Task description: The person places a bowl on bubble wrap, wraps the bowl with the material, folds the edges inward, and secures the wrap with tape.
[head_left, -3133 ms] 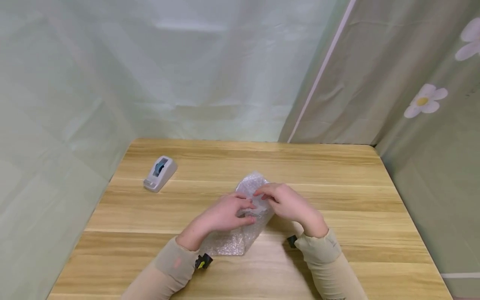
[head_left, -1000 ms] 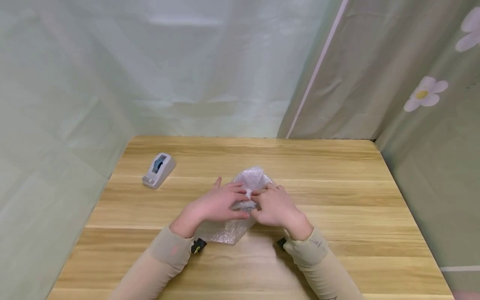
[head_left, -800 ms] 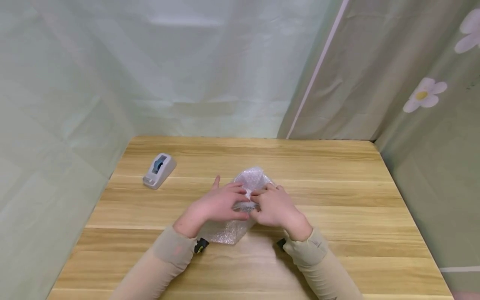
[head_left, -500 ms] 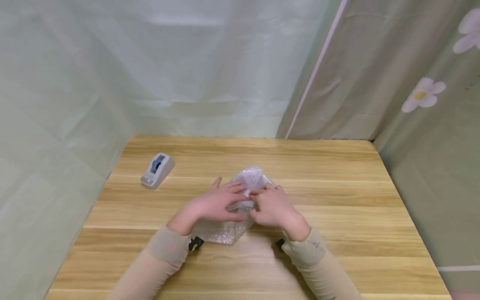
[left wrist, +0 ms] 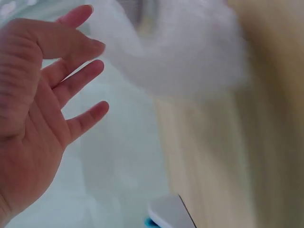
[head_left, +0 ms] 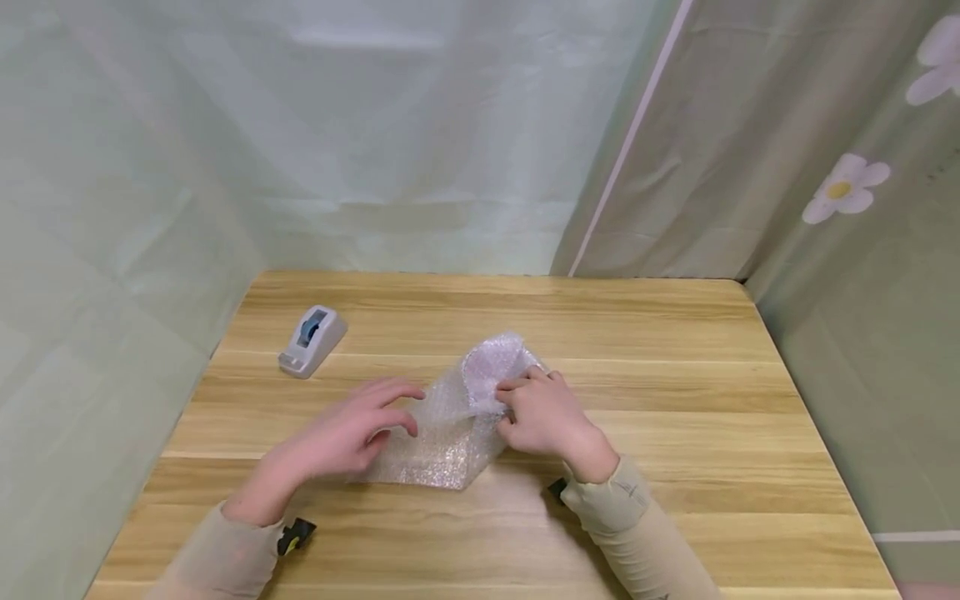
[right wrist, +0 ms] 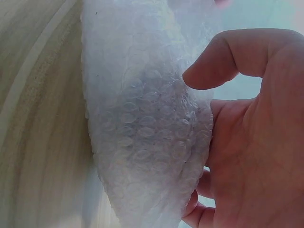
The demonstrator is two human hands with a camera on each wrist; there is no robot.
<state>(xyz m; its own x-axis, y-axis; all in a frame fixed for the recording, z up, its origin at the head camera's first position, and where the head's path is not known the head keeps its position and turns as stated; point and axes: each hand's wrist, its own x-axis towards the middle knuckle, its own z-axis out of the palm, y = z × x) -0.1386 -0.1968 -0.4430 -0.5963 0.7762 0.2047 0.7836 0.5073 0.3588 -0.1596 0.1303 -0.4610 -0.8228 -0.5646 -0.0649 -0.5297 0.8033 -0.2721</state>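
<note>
The clear, folded bubble-wrap sheet lies centred on the pale wooden table, pinched at three o'clock by the right hand; the left hand, loosely curled at nine o'clock, holds nothing. Should the pinch slacken, springy folds may reopen.

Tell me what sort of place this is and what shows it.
Probably a small curtained-off indoor workspace: pale curtains hang behind and beside a wood-grain table, on which lie bubble wrap and a tape dispenser. The room beyond isn't visible.
</note>
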